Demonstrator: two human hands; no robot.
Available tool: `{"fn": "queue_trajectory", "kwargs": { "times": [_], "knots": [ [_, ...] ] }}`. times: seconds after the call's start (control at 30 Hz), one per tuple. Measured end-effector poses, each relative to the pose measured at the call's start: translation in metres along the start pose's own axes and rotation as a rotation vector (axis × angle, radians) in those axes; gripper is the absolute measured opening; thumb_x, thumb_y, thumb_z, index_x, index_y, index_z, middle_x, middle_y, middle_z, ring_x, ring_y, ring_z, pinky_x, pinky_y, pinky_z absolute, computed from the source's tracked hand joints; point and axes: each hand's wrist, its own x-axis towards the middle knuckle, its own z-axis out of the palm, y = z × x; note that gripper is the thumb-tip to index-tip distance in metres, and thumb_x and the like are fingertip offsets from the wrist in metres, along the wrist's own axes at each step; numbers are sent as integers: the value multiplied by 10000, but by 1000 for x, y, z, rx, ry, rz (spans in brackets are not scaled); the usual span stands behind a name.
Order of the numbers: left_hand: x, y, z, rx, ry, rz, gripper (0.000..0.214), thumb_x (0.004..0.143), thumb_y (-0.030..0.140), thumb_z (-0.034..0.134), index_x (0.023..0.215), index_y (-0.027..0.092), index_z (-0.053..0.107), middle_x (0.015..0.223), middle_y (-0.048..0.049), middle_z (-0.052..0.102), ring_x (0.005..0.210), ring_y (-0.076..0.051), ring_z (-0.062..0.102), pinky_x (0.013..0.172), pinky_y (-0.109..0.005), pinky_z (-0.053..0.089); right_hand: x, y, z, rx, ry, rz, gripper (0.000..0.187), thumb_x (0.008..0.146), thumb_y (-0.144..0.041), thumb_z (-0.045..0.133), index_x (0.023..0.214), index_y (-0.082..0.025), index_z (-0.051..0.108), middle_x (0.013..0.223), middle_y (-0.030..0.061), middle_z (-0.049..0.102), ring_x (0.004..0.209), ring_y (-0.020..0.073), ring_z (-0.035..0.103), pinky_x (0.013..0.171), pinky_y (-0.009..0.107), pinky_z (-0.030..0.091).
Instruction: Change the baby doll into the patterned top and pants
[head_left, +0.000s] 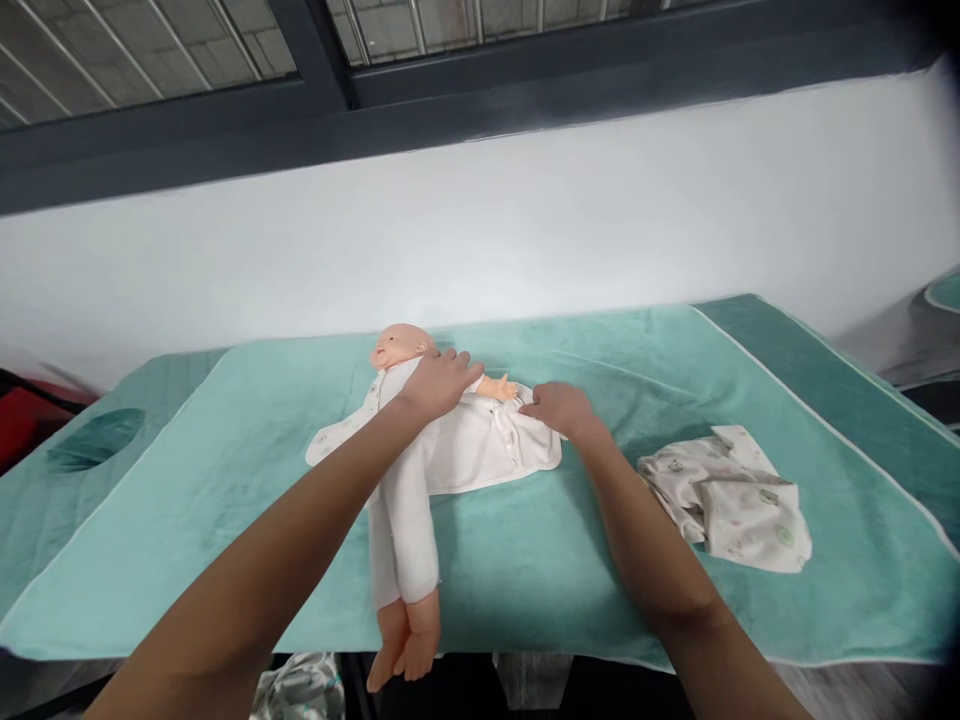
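A baby doll point(405, 343) lies on the green bed, its head toward the wall and its feet over the near edge. A white baby shirt point(480, 455) is partly on it, with the front spread out to both sides. My left hand point(442, 383) rests over the doll's shoulder and upper arm, fingers stretched out. Beside the doll's small hand point(501, 388), my right hand point(559, 408) pinches the edge of the shirt's sleeve or side panel. Which part it grips is not fully clear.
On the right of the bed point(247, 520) lies a folded printed baby garment point(739, 500). A patterned cloth point(300, 688) shows below the near edge. A white wall point(525, 230) and a dark window frame point(420, 110) stand behind. An oval face hole point(97, 438) is at the left.
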Motion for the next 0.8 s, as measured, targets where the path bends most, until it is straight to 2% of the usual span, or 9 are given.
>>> {"fn": "queue_trajectory", "kwargs": {
  "times": [0.2,0.33,0.43,0.47,0.53,0.63,0.73,0.8],
  "knots": [
    [3,6,6,11,16,-8,433,770,-57,407,1060,192,611,964,-124,600,902,-269,569,790,-403,362,0,7,1,76,21,38,324,832,-422,664,996,-143,675,1063,176,680,1000,287,635,794,327,435],
    [5,8,5,4,15,-3,424,775,-47,406,1062,188,610,971,-128,599,893,-273,570,775,-402,363,3,12,-1,216,-3,-60,126,772,-290,622,748,-166,623,803,63,658,803,209,606,682,278,391],
    [3,6,3,32,26,-5,417,783,-36,404,1071,189,604,987,-132,598,907,-276,566,776,-408,365,4,18,-7,374,37,-132,179,833,-332,477,762,-184,549,735,5,569,710,146,535,623,243,372],
    [3,5,2,45,21,-8,414,782,-37,405,1069,189,602,988,-132,598,908,-277,565,776,-410,366,3,20,-9,480,76,-141,193,852,-346,423,790,-191,519,728,-3,533,682,134,507,605,235,370],
    [3,6,3,62,-2,-7,404,789,-30,411,1073,187,600,984,-133,601,913,-283,566,777,-416,370,0,21,-15,824,182,-154,169,847,-365,391,813,-208,442,691,-15,440,617,124,440,559,227,359],
    [11,20,9,48,-16,11,343,858,35,413,1108,180,598,987,-137,608,936,-300,570,801,-437,387,-10,14,-22,1407,267,-202,235,788,-407,515,798,-232,359,643,-40,341,550,120,369,502,222,335],
    [24,42,18,-102,52,-96,280,901,122,450,1155,130,568,1098,-170,592,1013,-310,562,867,-452,406,-24,-4,-24,1595,181,-266,322,754,-451,634,868,-241,418,681,-38,446,582,129,445,542,222,406],
    [32,53,21,-337,124,-205,313,892,139,483,1199,95,526,1221,-204,548,1089,-306,546,918,-440,416,-31,-20,-21,1623,84,-351,382,732,-430,696,998,-247,491,824,-13,575,711,151,552,651,242,480]
  ]
}}
